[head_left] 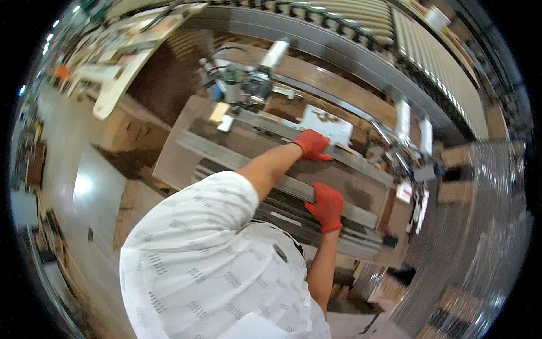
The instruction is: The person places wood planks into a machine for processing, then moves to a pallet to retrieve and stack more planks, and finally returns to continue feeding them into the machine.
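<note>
My left hand (312, 145), in a red glove, reaches across the workbench to the far long grey strip (361, 165). Its fingers and thumb come down on either side of that strip, by a white tray (333, 125) with small pieces on it. Closer to my body, my right hand (326, 206), gloved in red too, is closed over a second long grey strip (357, 213). That near strip runs lengthwise along the brown bench top (226, 127). Several dark bars (279, 204) lie parallel to it at the bench's near edge, partly behind my arms.
Clamp-like metal fixtures with silver cylinders stand at the bench's left (258, 79) and right (402, 150). Beyond them runs a roller conveyor (350, 25). A wooden board (121, 85) with scraps juts in at far left. Film-wrapped stacks (480, 209) stand at right.
</note>
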A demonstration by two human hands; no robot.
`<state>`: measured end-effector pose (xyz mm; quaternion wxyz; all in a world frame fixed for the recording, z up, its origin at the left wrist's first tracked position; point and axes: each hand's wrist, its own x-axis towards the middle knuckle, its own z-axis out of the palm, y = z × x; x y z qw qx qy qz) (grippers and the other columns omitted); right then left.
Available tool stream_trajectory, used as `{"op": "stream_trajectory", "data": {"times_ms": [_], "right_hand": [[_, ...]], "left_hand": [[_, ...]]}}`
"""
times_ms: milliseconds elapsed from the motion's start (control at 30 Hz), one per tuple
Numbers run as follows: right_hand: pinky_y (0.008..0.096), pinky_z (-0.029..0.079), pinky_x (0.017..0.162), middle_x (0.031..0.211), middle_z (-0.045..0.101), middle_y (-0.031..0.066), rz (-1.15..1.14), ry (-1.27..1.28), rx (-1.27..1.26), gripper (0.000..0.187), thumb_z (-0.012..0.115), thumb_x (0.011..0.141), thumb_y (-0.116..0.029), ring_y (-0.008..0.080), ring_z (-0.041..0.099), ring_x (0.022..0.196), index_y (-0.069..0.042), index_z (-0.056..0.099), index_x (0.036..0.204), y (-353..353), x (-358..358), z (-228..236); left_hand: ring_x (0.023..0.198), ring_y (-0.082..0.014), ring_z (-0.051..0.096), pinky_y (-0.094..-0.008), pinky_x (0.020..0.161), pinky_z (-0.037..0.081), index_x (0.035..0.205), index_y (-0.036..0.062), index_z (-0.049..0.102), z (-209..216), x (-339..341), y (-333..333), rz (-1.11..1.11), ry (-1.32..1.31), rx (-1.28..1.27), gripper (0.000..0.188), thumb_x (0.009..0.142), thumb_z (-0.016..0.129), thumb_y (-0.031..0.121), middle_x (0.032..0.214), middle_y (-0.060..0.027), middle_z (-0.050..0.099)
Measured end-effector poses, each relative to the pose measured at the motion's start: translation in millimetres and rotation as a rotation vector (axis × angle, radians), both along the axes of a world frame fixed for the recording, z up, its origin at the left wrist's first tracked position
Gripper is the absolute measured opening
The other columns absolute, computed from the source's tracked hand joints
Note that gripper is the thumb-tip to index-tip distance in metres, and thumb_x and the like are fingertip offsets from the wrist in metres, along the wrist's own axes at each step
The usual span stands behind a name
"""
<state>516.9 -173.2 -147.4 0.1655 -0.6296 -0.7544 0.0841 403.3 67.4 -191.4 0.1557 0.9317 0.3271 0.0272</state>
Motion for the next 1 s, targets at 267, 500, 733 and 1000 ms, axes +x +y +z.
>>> {"op": "stream_trajectory", "data": {"times_ms": [267,500,733,1000], "right_hand": [[0.0481,0.054,0.085,0.106,0.074,0.0083,-0.018,-0.049,-0.091,0.050,0.087,0.069,-0.032,0.0318,0.071,0.101,-0.015,0.070,0.112,-0.5,3.7,9.0],[0.0461,0.054,0.087,0.107,0.073,0.0071,-0.049,-0.184,-0.052,0.052,0.088,0.070,-0.037,0.0302,0.072,0.103,-0.015,0.070,0.113,-4.9,0.2,10.8],[0.0463,0.055,0.083,0.107,0.073,0.0065,-0.064,-0.236,-0.110,0.050,0.087,0.072,-0.042,0.0294,0.072,0.104,-0.018,0.069,0.112,-9.5,-1.4,7.2],[0.0462,0.054,0.083,0.109,0.074,0.0042,-0.085,-0.239,-0.196,0.052,0.087,0.071,-0.039,0.0271,0.073,0.106,-0.020,0.070,0.117,-5.9,-4.0,5.5]], "left_hand": [[0.093,-0.0415,0.073,-0.0534,0.080,0.057,0.110,0.0070,0.067,12.6,1.7,-4.7,-0.018,-0.051,0.064,0.065,0.091,0.068,0.069,0.098,-0.0219,0.074],[0.094,-0.0400,0.071,-0.0523,0.081,0.056,0.118,0.0085,0.064,-12.2,-2.8,2.4,-0.102,-0.259,0.090,0.057,0.091,0.074,0.058,0.100,-0.0189,0.073],[0.098,-0.0390,0.071,-0.0504,0.084,0.056,0.115,0.0062,0.066,-15.2,1.3,-5.0,-0.088,-0.143,0.196,0.052,0.093,0.075,0.052,0.105,-0.0182,0.074],[0.103,-0.0395,0.069,-0.0501,0.087,0.056,0.121,0.0029,0.064,-8.3,-6.4,-2.8,-0.182,-0.205,0.243,0.051,0.096,0.075,0.046,0.114,-0.0188,0.072]]}}
